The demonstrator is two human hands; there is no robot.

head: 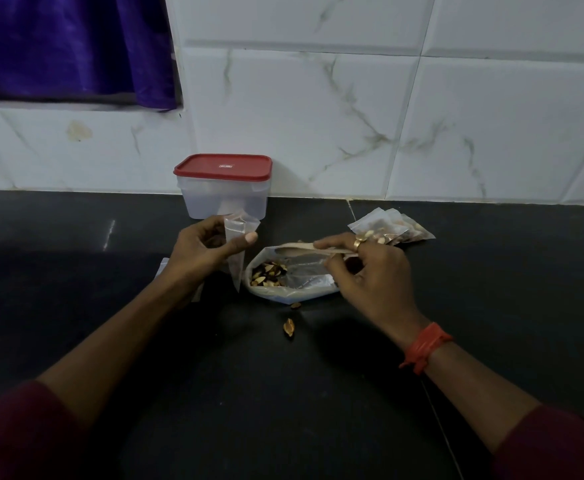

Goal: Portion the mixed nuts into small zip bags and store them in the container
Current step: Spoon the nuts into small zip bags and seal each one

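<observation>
Mixed nuts (269, 271) lie in one pouch (306, 293); left hand (205, 252) pinches one zip bag (235, 233), right hand (370, 275) grips one spoon (295, 251).

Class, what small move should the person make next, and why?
Probably dip the wooden spoon into the big nut bag and scoop: the right hand holds it just above the nuts, while the left hand holds a small zip bag that looks empty.

1. The left grip (207, 251) pinches a small zip bag (236, 233) between thumb and curled fingers.
2. The right grip (370, 271) curls round a wooden spoon (294, 250); a red band (425, 348) circles its wrist.
3. Both forearms reach forward, bare below maroon sleeves (17, 431).
</observation>
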